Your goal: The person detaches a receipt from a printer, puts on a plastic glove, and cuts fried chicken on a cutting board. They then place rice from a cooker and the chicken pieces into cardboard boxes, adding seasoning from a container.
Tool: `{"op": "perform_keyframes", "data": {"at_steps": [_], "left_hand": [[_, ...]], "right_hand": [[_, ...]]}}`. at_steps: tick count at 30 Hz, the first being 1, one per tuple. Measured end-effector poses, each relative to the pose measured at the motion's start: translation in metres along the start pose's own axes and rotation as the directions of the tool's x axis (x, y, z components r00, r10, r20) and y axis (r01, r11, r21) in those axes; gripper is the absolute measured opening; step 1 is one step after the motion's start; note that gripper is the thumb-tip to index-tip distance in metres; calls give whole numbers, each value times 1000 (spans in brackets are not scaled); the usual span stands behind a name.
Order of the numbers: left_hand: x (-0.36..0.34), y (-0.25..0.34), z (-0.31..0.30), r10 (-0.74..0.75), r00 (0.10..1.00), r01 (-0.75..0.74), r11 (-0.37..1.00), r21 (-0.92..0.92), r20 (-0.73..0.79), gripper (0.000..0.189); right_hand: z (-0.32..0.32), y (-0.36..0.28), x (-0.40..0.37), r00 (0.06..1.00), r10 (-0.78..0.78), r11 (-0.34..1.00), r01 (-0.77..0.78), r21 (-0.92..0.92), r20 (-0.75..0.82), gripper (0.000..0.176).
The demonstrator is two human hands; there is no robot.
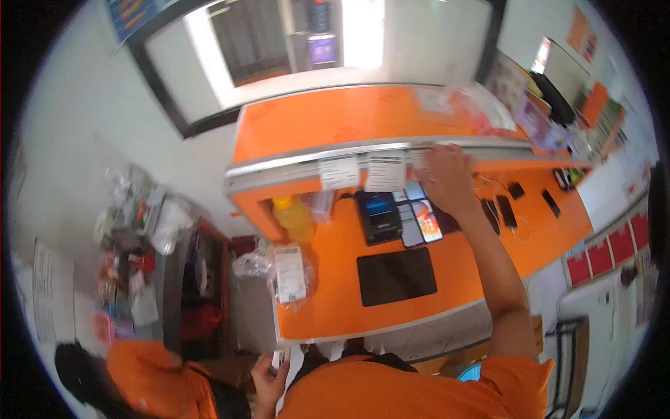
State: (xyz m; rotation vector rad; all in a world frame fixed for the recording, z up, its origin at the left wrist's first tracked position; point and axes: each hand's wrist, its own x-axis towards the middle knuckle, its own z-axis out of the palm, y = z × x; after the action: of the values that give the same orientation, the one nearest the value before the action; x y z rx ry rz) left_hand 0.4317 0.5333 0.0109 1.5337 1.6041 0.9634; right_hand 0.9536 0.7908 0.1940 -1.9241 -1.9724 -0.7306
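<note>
My right hand (449, 178) reaches up to the metal rail (293, 166) along the raised counter's front edge. Its fingers stretch over the rail, slightly blurred, and no held thing shows. Left of it, two printed paper slips (386, 172) hang from the rail. Low in the view, my left hand (269, 380) is closed on a small white slip (281, 358), whose print is unreadable. Below my right hand stand a black card-terminal-like device (379, 218) and several phones, one with a lit screen (427, 221).
On the orange desk (328, 300) lie a black mat (396, 276), a plastic-wrapped parcel (290, 274) and a yellow bottle (293, 218). Cables and dark devices (506, 211) lie to the right. Another person in orange (157, 377) is at lower left, beside a cluttered shelf (164, 258).
</note>
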Motion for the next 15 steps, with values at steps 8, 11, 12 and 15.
{"op": "perform_keyframes", "data": {"at_steps": [8,11,12,15], "left_hand": [[-47,48,-41,152,981,-145,987,66,-116,26],[-89,42,-69,3,991,-18,993,-116,-133,28],[-105,37,-79,20,991,-35,993,-113,-135,26],[-170,19,-116,-31,976,6,993,-116,-218,22]], "right_hand": [[-18,-73,-36,963,101,965,-34,259,-251,59],[-50,-183,-90,991,-65,711,128,691,-118,52],[-66,-230,-112,977,-213,505,89,858,24,51],[-129,-378,-188,615,-789,62,75,995,3,56]]}}
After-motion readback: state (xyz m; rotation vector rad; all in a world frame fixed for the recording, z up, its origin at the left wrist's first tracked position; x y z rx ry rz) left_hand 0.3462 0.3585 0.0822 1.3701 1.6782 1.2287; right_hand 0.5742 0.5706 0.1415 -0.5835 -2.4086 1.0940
